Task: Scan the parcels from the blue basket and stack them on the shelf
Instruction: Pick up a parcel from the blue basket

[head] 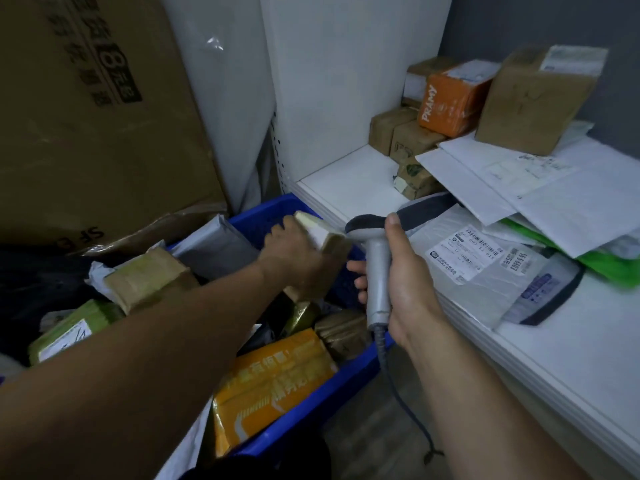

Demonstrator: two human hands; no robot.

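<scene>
Parcel (330, 239): a small brown carton under glossy tape with a pale label patch at its upper end. It was lifted clear above the far end of the blue basket (311, 393), close to the shelf (346, 181) edge. The left hand (298, 252) gripped it round the middle, tilted, probably to turn the label end toward the reader. The right hand (405, 282) was closed round the grip of the barcode scanner (376, 261), thumb up along the neck and fingertips showing on the far side. The scanner head sat just beside the parcel's upper end. The image was blurred there, so no barcode was readable, and it could not be told whether the label faced the scan window. The scanner cable (398, 393) hung down past the basket rim.

The basket was far from empty, holding an orange-yellow mailer (277, 386), a grey poly bag (214, 244) and a taped box (145, 278) among others. On the shelf, the orange PRAMY box (446, 98) and the brown carton (533, 98) were stacked at the back, with white mailers (519, 188) and a labelled grey mailer (478, 261) lying flat in front. Judged state: mid-scan, with placement not yet done.
</scene>
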